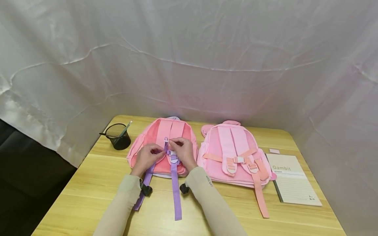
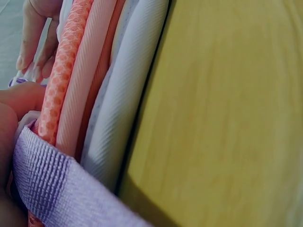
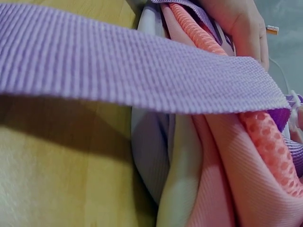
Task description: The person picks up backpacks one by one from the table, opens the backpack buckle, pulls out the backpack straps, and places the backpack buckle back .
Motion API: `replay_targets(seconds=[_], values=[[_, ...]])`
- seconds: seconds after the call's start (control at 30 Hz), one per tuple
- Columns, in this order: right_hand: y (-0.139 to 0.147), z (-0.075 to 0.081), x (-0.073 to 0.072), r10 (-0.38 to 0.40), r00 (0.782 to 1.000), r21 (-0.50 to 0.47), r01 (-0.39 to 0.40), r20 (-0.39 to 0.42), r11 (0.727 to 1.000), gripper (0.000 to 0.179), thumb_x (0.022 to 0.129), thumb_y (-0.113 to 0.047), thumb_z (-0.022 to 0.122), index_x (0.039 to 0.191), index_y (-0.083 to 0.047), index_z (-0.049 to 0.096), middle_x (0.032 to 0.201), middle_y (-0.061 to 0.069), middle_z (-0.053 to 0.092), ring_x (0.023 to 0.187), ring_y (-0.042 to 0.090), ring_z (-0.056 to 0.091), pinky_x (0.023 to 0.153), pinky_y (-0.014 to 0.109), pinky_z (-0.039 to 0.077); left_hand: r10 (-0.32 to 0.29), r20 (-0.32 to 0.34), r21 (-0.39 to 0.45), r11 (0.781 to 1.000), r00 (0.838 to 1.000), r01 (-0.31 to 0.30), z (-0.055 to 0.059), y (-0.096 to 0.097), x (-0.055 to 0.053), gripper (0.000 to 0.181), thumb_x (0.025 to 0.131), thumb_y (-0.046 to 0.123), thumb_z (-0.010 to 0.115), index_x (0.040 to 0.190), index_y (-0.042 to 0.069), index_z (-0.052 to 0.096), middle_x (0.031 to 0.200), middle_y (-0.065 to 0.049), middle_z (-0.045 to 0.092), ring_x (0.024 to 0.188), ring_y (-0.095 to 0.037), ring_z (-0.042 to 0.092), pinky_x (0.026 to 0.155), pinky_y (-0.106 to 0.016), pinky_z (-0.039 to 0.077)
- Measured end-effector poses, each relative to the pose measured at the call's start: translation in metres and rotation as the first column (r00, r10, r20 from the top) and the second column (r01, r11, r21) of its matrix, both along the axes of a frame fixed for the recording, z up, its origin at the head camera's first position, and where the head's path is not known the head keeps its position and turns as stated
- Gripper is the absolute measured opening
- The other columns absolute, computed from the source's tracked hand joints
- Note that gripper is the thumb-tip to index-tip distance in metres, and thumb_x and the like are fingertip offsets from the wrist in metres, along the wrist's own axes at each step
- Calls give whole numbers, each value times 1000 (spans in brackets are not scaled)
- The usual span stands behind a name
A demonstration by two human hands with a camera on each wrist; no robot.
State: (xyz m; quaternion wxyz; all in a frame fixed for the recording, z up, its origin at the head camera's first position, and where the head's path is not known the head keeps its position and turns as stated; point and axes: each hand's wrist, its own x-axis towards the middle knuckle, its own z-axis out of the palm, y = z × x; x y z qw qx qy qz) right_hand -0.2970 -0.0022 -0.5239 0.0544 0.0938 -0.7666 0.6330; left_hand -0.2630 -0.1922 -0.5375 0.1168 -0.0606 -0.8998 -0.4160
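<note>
A pink backpack (image 1: 157, 134) with purple straps lies with its shoulder straps facing up. Over its middle, my left hand (image 1: 146, 158) and right hand (image 1: 183, 151) work close together with bent fingers, thumb and fingertips pinching a short purple strap (image 1: 166, 144) with white buckle parts. Beside them a white buckle (image 1: 171, 152) sits on the right shoulder strap. The right hand's fingers (image 2: 31, 40) reach the white piece from above in the left wrist view. A long purple webbing tail (image 1: 176, 193) hangs over the bag's lower edge, and it crosses the right wrist view (image 3: 142, 66).
To the right lies a second pink backpack (image 1: 217, 164) with orange straps, its chest buckle (image 1: 239, 159) fastened. Further right are a notebook (image 1: 295, 183) and a small pale eraser-like block (image 1: 274, 151). A black mesh pen cup (image 1: 121, 142) with a pencil stands at left. Grey curtain (image 1: 189, 65) closes off the back.
</note>
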Motion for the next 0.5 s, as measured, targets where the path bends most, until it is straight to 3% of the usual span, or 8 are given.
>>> replay_targets(seconds=[0.23,0.4,0.5], values=[[2,0,0,-19,999,-33,18,-26,999,12,93,-22,80,99,-13,83,96,3,80,84,9,69,73,22,55,-1,-17,-16,1000,1000,1,0,2,-1,9,88,33,82,92,27,77,89,8,73,83,-13,63,78,-33,49],[2,2,3,-5,1000,-45,6,5,999,11,93,-22,80,100,-14,83,98,1,80,87,10,70,77,23,56,12,-50,-38,999,999,-14,0,3,1,6,89,28,81,91,24,77,87,7,73,80,-12,64,77,-33,50],[2,5,2,-19,1000,-59,18,-17,998,12,93,-23,80,101,-15,83,100,1,80,92,11,72,81,24,57,9,-58,-48,999,998,-12,1,3,1,6,87,25,82,90,22,77,87,6,73,81,-13,65,78,-35,50]])
